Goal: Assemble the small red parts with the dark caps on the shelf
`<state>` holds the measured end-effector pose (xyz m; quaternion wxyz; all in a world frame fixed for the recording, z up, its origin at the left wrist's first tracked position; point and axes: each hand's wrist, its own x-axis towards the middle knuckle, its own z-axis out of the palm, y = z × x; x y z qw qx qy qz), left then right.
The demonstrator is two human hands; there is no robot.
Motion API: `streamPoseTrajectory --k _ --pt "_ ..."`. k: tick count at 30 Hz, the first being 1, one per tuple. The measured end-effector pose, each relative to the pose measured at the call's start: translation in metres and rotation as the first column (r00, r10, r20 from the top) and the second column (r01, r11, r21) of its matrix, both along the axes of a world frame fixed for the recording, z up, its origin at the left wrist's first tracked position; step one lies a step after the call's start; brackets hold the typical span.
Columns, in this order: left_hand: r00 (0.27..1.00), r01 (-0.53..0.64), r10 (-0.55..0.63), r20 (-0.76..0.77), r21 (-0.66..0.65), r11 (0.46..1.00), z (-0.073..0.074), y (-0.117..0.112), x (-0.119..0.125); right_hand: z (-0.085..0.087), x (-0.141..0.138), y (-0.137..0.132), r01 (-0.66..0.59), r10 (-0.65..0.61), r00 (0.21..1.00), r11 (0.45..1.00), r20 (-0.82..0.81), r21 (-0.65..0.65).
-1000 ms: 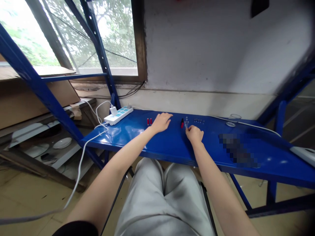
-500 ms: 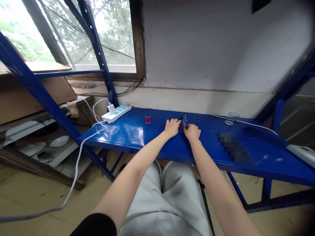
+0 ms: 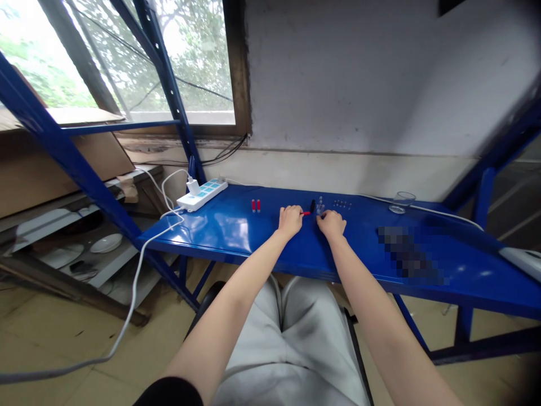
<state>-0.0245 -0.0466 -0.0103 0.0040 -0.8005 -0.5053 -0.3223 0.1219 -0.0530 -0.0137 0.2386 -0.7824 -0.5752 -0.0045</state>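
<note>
My left hand (image 3: 289,220) rests on the blue metal shelf (image 3: 236,231), fingers curled round a small red piece (image 3: 306,213) that sticks out to the right. My right hand (image 3: 332,223) lies close beside it, fingers bent down near a small black piece (image 3: 313,206) and a cluster of tiny clear parts (image 3: 320,207). What the right fingers hold, if anything, is hidden. Two small red pieces (image 3: 256,206) stand to the left of my left hand.
A white power strip (image 3: 201,194) with a plugged charger and white cable lies at the shelf's left end. A row of tiny dark parts (image 3: 342,204), a glass dish (image 3: 401,202) and a thin white cable sit toward the right. Blue frame posts flank the shelf.
My left hand moved right from near the two red pieces to beside my right hand, then drew back slightly with a red piece in its fingers. The right hand barely shifted.
</note>
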Motion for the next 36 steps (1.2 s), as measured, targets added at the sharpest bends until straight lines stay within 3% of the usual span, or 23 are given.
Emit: streamPoseTrajectory --k 5,13,20,24,29,36 --pt "0.987 -0.005 0.010 0.160 -0.034 0.999 0.001 -0.008 -0.009 0.000 0.001 0.003 0.011 -0.012 0.999 1.000 -0.036 -0.020" --pt "0.922 -0.020 -0.008 0.388 0.066 0.998 -0.005 -0.015 -0.020 -0.001 0.003 0.006 0.009 -0.012 0.997 0.999 -0.070 -0.049" --pt "0.919 0.029 -0.044 0.392 0.043 0.999 -0.007 -0.014 -0.019 -0.001 0.004 0.006 -0.002 -0.002 0.997 0.999 -0.076 -0.051" --pt "0.919 0.036 -0.047 0.391 0.035 0.999 -0.004 -0.016 -0.019 0.002 -0.003 -0.005 -0.112 0.108 0.986 0.994 0.129 0.021" --pt "0.925 0.051 -0.059 0.375 0.032 0.998 -0.004 -0.017 -0.018 0.007 -0.014 -0.017 -0.248 0.231 0.918 0.969 0.322 0.011" --pt "0.920 0.062 -0.071 0.386 0.037 0.997 -0.006 -0.016 -0.017 0.006 -0.013 -0.016 -0.209 0.192 0.933 0.978 0.305 0.025"
